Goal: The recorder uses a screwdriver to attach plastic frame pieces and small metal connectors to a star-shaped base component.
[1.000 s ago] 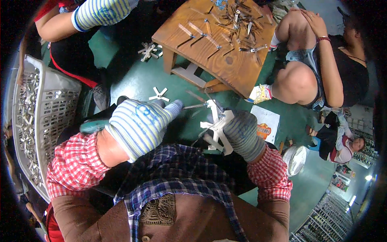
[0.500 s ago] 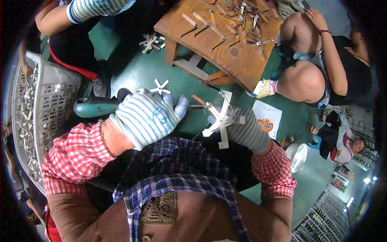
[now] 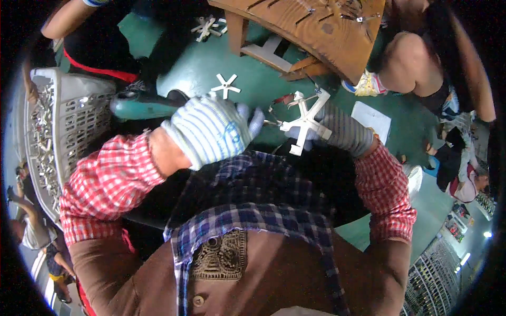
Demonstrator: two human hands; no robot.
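My left hand (image 3: pixel 216 128), in a blue-and-white striped glove, is closed with its fingers curled. A teal power screwdriver (image 3: pixel 142 107) appears to run behind it, and a thin metal shaft (image 3: pixel 272 122) comes out by its fingertips toward a white star-shaped part (image 3: pixel 305 120). My right hand (image 3: pixel 345 129), in a similar glove, grips that part from behind; most of its fingers are hidden. Thin dark wires and a small reddish-brown strip (image 3: pixel 284 99) sit at the part's upper side. Another white star-shaped part (image 3: pixel 225 86) lies on the green floor beyond my left hand.
A white plastic basket (image 3: pixel 87 121) full of small metal pieces stands at my left. A wooden table (image 3: pixel 321 39) with thin wire parts is ahead. More white parts (image 3: pixel 208 27) lie on the floor. A white sheet (image 3: pixel 371 120) and a seated person's knee (image 3: pixel 414 60) are at right.
The view has shifted, so the table and floor things sit higher in it. The white part has turned slightly between my hands, and the brown strip lies differently. Both hands keep their hold.
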